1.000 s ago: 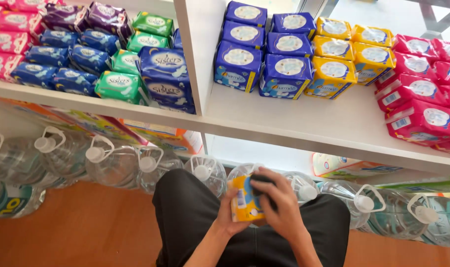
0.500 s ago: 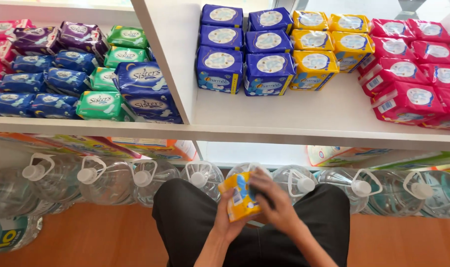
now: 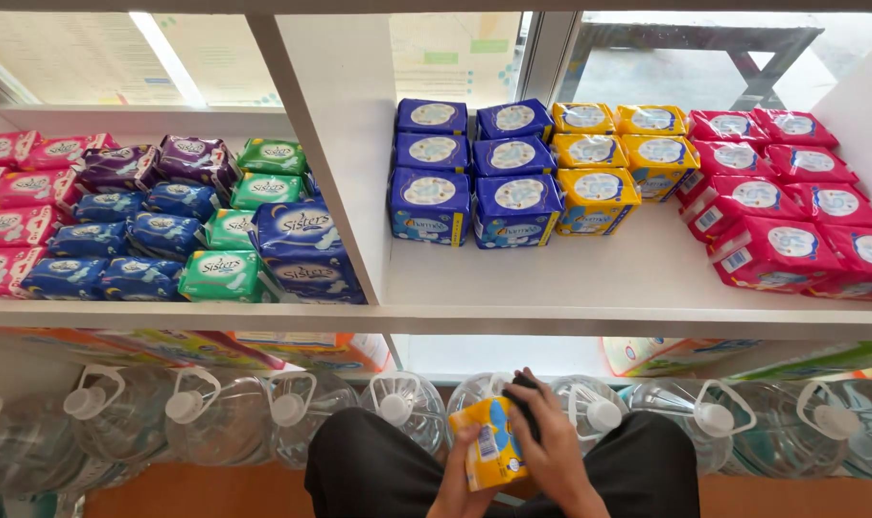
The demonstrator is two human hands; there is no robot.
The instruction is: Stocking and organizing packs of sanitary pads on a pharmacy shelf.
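A white shelf (image 3: 589, 288) holds rows of blue, yellow, red, green and purple packs, with clear water jugs (image 3: 302, 412) on the floor beneath. Near the bottom edge, over the person's dark lap, both hands hold a yellow pack (image 3: 490, 443). The left hand (image 3: 458, 470) pinches its left edge; the right hand (image 3: 551, 446) wraps it, fingers curled around a small black object (image 3: 524, 401).

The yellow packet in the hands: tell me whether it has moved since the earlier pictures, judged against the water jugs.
Cannot tell. The yellow packet sits in both hands over the lap, in front of the same water jugs; the camera itself shifted, so small moves cannot be separated.
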